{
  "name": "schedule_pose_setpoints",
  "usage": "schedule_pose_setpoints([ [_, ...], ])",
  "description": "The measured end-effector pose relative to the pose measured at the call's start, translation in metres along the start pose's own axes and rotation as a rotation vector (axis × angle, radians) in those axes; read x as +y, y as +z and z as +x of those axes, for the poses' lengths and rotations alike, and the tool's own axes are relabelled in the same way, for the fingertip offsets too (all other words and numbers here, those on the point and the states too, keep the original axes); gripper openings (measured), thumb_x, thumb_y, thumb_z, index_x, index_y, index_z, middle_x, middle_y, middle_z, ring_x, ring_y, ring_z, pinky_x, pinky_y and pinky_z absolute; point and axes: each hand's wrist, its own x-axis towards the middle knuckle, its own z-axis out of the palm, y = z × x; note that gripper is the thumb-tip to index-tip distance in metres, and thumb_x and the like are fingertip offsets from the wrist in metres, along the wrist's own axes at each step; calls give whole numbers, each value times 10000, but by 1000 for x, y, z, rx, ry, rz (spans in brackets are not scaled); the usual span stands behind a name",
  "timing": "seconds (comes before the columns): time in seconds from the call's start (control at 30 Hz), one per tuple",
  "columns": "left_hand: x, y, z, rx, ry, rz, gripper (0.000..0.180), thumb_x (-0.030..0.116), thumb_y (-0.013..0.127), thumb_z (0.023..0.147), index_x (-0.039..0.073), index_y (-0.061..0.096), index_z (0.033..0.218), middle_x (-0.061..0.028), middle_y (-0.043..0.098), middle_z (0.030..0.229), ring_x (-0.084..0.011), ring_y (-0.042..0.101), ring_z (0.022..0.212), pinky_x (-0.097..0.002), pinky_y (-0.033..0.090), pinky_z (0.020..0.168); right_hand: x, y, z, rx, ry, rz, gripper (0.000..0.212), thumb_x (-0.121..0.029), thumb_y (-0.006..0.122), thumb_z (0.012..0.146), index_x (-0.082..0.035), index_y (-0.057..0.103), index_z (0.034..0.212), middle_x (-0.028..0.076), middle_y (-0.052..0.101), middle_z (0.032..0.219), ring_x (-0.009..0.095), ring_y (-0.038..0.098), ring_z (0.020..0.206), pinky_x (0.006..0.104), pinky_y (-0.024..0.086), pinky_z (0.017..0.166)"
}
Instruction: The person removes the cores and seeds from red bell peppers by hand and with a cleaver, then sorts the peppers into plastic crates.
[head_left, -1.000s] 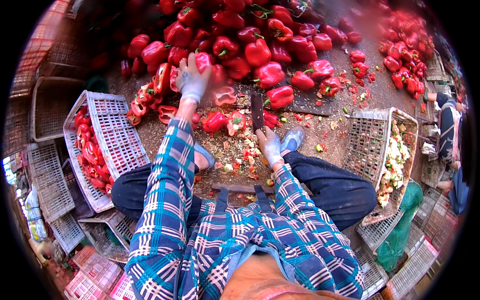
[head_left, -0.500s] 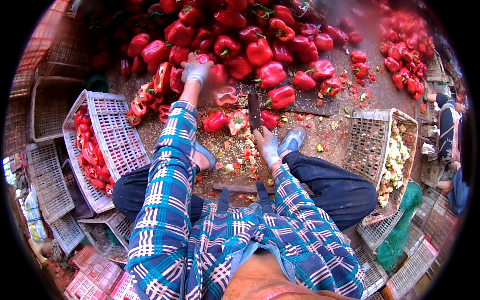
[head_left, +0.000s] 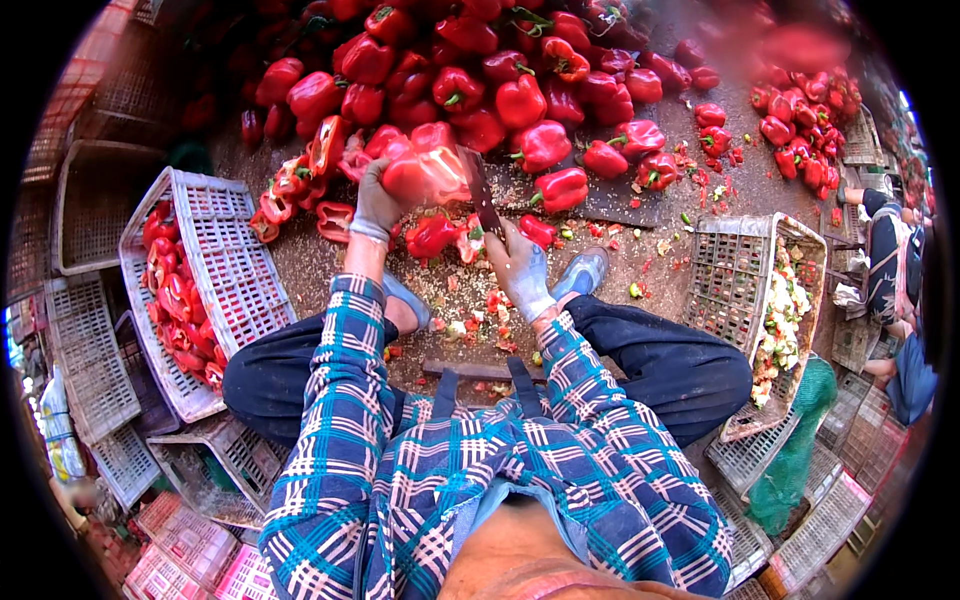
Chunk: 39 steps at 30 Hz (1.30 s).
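Note:
My left hand (head_left: 377, 208), in a grey work glove, is closed round a red bell pepper (head_left: 412, 182) in front of the pile. Pale cut flesh shows on the pepper's right side, slightly smeared by motion. My right hand (head_left: 520, 270), gloved too, grips a knife (head_left: 482, 195) whose dark, broad blade points away from me. The blade stands close by the pepper's right side; whether it touches I cannot tell. Just below them lie a whole red pepper (head_left: 432, 236) and a cut piece (head_left: 470, 240). Opened pepper halves (head_left: 335, 220) lie left of my left hand.
A large pile of red peppers (head_left: 520, 100) spreads ahead. At left, a tilted white crate (head_left: 235, 260) holds cut peppers; at right, another crate (head_left: 730, 270) holds pale cores. Seeds and scraps litter the floor (head_left: 470, 330). A person (head_left: 890, 260) is at the far right.
My left hand has come back from the pile's edge and now holds up a pepper. My right hand has raised the knife slightly up and left, its blade tilting toward the pepper.

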Motion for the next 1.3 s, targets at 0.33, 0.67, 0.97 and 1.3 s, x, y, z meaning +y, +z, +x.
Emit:
schedule_pose_setpoints([
  [0.33, -8, -15, -31, 106, 10, 1737, 735, 418, 704, 802, 121, 494, 1440, -221, 509, 1445, -376, 551, 1279, -429, 440, 1070, 10, 5, -14, 72, 142, 120, 288, -283, 574, 947, -67, 657, 1119, 207, 666, 790, 371, 670, 732, 448, 499, 668],
  [0.67, 16, 11, 67, 473, 232, 2273, 694, 347, 721, 786, 273, 443, 1417, -167, 520, 1335, -424, 585, 1155, -542, 470, 951, 58, 27, -8, -9, 261, 233, 234, -228, 584, 989, -44, 629, 1126, 10, 585, 701, 85, 542, 598, 263, 427, 524],
  [0.97, 18, 4, 61, 496, 216, 1656, 596, 278, 762, 748, 144, 550, 1289, -195, 599, 1232, -387, 623, 1112, -482, 515, 920, 58, 25, -1, 31, 350, 308, 209, -211, 581, 977, -37, 634, 1080, 10, 593, 701, 83, 551, 580, 249, 434, 516],
  [1.3, -14, 17, -23, 143, -61, -145, 500, 297, 710, 881, 138, 498, 1305, -71, 640, 1126, -224, 679, 857, -377, 607, 607, -35, 21, 8, 161, -398, -138, 305, -169, 663, 916, -112, 650, 1216, 166, 711, 882, 345, 699, 766, 424, 533, 649],
])
